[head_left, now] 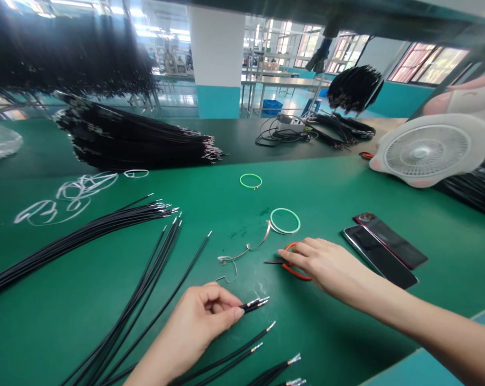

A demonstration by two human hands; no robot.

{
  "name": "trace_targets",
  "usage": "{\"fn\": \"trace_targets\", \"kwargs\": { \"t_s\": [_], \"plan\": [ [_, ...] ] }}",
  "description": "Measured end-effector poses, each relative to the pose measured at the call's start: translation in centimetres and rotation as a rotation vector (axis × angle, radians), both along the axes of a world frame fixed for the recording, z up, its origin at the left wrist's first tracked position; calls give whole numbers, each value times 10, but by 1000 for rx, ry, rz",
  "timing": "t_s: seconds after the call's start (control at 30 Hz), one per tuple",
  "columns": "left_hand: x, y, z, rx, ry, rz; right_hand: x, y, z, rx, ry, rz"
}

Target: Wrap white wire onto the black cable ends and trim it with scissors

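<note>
My left hand [204, 316] is closed in a pinch around a few black cables [250, 305], just behind their bare metal ends, which point right. At the right, my right hand [323, 262] has its fingers over the orange handles of small scissors [294, 268], their dark blade pointing left. Left of the scissors lies a thin, curled strip [246, 247] with a loose white thread. More black cables [234, 356] with silvery tips lie below my left hand. Further loose cables [158, 268] run along its left side.
A cable bundle [85, 230] lies at the left, below white loops [87, 185]. Two green rings [250, 186] lie mid-table. Two phones [381, 257] and a white fan [423, 147] stand right. Behind are a thick cable pile [133, 136] and a power strip [291, 124].
</note>
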State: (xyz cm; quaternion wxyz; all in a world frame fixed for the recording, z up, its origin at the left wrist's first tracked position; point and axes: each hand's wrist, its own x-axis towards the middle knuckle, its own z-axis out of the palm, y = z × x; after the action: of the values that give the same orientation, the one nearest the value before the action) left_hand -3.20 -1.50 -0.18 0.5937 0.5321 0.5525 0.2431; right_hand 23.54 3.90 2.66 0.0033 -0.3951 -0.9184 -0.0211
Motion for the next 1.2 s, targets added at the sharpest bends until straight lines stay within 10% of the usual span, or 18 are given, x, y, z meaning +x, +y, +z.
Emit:
{"fn": "trace_targets", "kwargs": {
  "t_s": [0.3,0.63,0.93,1.2],
  "plan": [
    [3,-3,6,119,51,29,-62,-10,18,-380,254,237],
    [4,-2,9,-49,20,83,-59,-4,-1,-292,290,414],
    [3,-4,13,60,50,13,-51,2,-5,-417,505,360],
    [8,-11,10,191,146,-87,-77,24,-6,-153,419,124]
  ]
}}
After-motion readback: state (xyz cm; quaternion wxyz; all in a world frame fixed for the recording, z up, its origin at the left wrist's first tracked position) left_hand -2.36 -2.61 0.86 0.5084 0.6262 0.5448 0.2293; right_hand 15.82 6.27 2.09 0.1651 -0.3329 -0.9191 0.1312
